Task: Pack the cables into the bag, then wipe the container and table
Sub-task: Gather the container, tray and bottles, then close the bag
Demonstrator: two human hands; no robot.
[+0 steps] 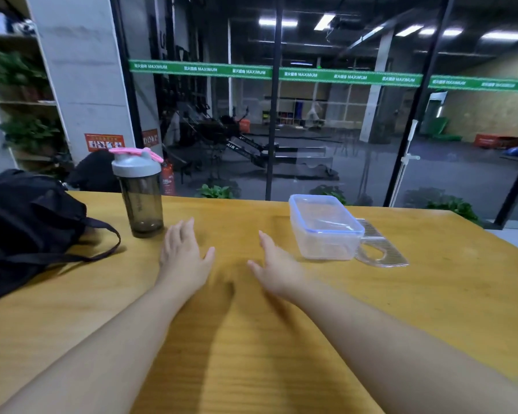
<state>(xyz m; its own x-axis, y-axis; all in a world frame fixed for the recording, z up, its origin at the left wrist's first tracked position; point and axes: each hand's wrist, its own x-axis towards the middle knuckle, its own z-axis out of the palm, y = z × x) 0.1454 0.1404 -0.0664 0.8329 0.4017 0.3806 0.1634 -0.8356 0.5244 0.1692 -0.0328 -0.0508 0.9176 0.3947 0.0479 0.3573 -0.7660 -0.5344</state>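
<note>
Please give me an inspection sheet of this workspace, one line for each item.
Surface: wooden table, bare between the arms.
Job's things: black bag at left; clear plastic container at right, looks empty.
Clutter: shaker bottle with grey lid; clear comb beside the container.
Hands: left hand and right hand open, fingers straight, holding nothing.
Cables: nothing seen.
Surroundings: glass wall, gym behind; plants.
</note>
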